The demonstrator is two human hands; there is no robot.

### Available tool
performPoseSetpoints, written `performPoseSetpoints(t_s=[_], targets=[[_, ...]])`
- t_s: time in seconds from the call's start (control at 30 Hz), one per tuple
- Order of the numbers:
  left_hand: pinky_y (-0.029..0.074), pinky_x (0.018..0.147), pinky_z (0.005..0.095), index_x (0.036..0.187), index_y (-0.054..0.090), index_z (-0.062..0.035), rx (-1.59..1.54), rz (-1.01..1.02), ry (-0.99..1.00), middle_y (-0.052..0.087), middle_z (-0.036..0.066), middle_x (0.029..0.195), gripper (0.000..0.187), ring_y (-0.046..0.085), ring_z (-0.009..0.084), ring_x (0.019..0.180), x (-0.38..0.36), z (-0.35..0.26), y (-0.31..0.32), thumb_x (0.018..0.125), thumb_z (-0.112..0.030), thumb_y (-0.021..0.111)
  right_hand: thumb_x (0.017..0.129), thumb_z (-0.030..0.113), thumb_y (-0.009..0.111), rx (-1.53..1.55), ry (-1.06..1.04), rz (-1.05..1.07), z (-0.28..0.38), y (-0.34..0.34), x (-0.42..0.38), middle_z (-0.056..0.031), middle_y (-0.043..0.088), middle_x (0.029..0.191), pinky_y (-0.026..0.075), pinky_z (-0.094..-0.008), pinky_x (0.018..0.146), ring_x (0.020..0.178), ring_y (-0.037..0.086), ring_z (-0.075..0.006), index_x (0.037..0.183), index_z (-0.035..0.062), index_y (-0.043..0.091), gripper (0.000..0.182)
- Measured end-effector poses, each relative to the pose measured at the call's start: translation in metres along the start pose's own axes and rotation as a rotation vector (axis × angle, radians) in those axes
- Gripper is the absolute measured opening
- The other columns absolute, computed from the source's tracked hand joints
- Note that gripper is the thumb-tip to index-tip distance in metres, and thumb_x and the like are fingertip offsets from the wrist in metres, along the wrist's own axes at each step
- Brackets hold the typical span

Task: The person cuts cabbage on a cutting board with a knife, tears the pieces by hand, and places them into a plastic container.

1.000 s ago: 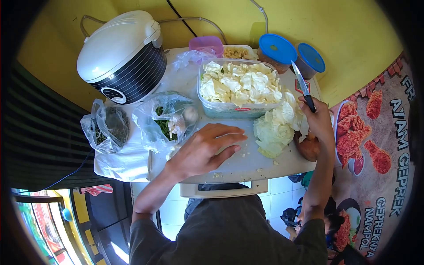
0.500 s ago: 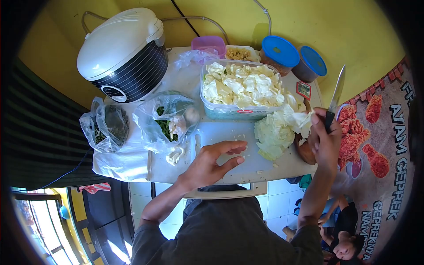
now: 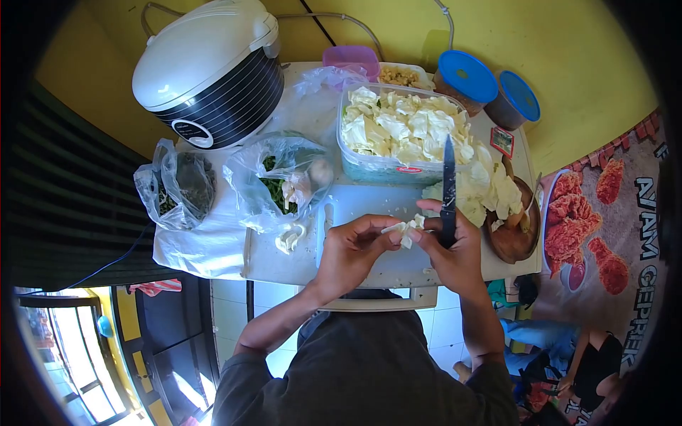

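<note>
Over the front of the white cutting board (image 3: 348, 201), my left hand (image 3: 348, 257) pinches a small pale cabbage piece (image 3: 406, 231) between thumb and fingers. My right hand (image 3: 458, 259) is closed round the black handle of a knife (image 3: 449, 177), blade pointing away from me. Its thumb also touches the cabbage piece. Just beyond the right hand lies a pile of cabbage leaves (image 3: 501, 193), partly hidden by that hand and the knife. Behind the board, a clear plastic tub (image 3: 387, 170) is heaped with torn cabbage.
A rice cooker (image 3: 213, 92) stands back left. Plastic bags of greens (image 3: 186, 186) and garlic (image 3: 297, 192) sit left of the board. Two blue-lidded containers (image 3: 465, 74) stand at the back, and a brown bowl (image 3: 522, 245) at right. Another person (image 3: 593, 369) sits low at the right.
My right hand has come left and inward from the cabbage leaves, bringing the knife. My left hand, open before, now pinches the small cabbage piece. The view has shifted slightly.
</note>
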State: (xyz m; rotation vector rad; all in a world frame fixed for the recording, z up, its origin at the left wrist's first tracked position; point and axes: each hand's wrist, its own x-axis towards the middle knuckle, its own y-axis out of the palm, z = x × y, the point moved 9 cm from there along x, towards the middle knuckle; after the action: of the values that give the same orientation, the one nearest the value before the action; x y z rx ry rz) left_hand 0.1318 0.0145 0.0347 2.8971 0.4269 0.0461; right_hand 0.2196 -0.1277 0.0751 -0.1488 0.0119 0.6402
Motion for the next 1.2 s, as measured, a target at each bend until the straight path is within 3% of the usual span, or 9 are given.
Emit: performPoseSetpoints(t_s=[0.2,0.33,0.47,0.67,0.73,0.77,0.9,1.0,1.2], targets=[[0.061,0.088,0.0301,0.117,0.064,0.0040,-0.284,-0.009,-0.076,0.075,0.010,0.103,0.017,0.072,0.0145,0.094,0.005,0.007,-0.007,0.103,-0.005,0.066,0.094,0.005,0.076,0.034,-0.015,-0.003,-0.001,0.003,0.004,0.0045,0.063,0.076,0.031,-0.0184,0.050,0.055,0.045,0.0020,0.133,-0.0008,0.064,0.042],[0.062,0.089,0.0312,0.118,0.063,0.0036,-0.287,-0.030,-0.089,0.074,0.010,0.104,0.017,0.073,0.0164,0.094,0.007,0.011,-0.011,0.104,-0.005,0.065,0.094,0.005,0.076,0.009,-0.009,0.009,0.001,0.003,0.004,-0.0025,0.071,0.097,0.045,-0.0199,0.069,0.077,0.055,-0.0019,0.132,0.0034,0.066,0.039],[0.062,0.088,0.0317,0.115,0.066,0.0022,-0.229,-0.028,-0.031,0.074,0.011,0.108,0.014,0.072,0.0151,0.096,0.007,0.014,-0.013,0.103,-0.005,0.066,0.095,0.006,0.076,-0.020,-0.031,0.026,-0.002,0.007,0.004,-0.0022,0.071,0.100,0.045,-0.0205,0.068,0.075,0.053,-0.0019,0.136,0.0029,0.062,0.044],[0.059,0.088,0.0363,0.106,0.072,-0.0017,0.798,-0.068,0.571,0.073,0.012,0.115,0.018,0.072,0.0248,0.102,-0.008,-0.033,-0.020,0.088,0.004,0.073,0.093,0.004,0.070,-0.355,-0.205,-0.001,-0.004,0.015,-0.001,-0.0091,0.066,0.102,0.045,-0.0268,0.063,0.069,0.053,-0.0120,0.144,0.0011,0.055,0.053],[0.057,0.091,0.0382,0.106,0.072,-0.0019,0.976,0.006,0.578,0.074,0.011,0.115,0.025,0.069,0.0282,0.107,-0.012,-0.022,-0.025,0.082,0.005,0.073,0.094,0.002,0.066,-0.407,-0.304,0.042,-0.005,0.022,-0.011,-0.0131,0.063,0.103,0.046,-0.0302,0.064,0.070,0.054,-0.0181,0.148,0.0006,0.051,0.056],[0.056,0.092,0.0392,0.106,0.072,-0.0021,1.063,0.047,0.579,0.074,0.010,0.115,0.029,0.068,0.0299,0.109,-0.014,-0.016,-0.025,0.079,0.005,0.073,0.098,0.002,0.058,-0.426,-0.262,0.118,-0.009,0.027,-0.017,-0.0181,0.060,0.102,0.049,-0.0367,0.068,0.076,0.058,-0.0264,0.154,0.0011,0.044,0.057],[0.055,0.095,0.0419,0.107,0.074,-0.0045,1.084,0.011,0.511,0.073,0.009,0.116,0.027,0.066,0.0301,0.110,-0.024,-0.012,-0.029,0.080,0.002,0.076,0.100,-0.001,0.055,-0.476,-0.283,0.183,-0.021,0.041,-0.037,-0.0229,0.061,0.098,0.053,-0.0439,0.075,0.083,0.065,-0.0390,0.156,0.0035,0.040,0.058],[0.054,0.093,0.0437,0.105,0.073,-0.0060,1.052,-0.060,0.484,0.069,0.009,0.115,0.025,0.065,0.0305,0.107,-0.024,-0.012,-0.032,0.081,-0.005,0.080,0.099,-0.001,0.057,-0.587,-0.178,0.292,-0.039,0.041,-0.046,-0.0223,0.065,0.098,0.055,-0.0444,0.073,0.082,0.067,-0.0404,0.154,0.0046,0.044,0.056],[0.050,0.091,0.0452,0.110,0.072,-0.0082,1.064,-0.128,0.350,0.064,0.012,0.120,0.029,0.063,0.0324,0.106,-0.022,-0.012,-0.030,0.083,-0.010,0.081,0.097,0.000,0.062,-0.597,-0.271,0.110,-0.038,0.016,-0.049,-0.0193,0.068,0.092,0.055,-0.0454,0.063,0.073,0.069,-0.0405,0.139,0.0042,0.056,0.043]])
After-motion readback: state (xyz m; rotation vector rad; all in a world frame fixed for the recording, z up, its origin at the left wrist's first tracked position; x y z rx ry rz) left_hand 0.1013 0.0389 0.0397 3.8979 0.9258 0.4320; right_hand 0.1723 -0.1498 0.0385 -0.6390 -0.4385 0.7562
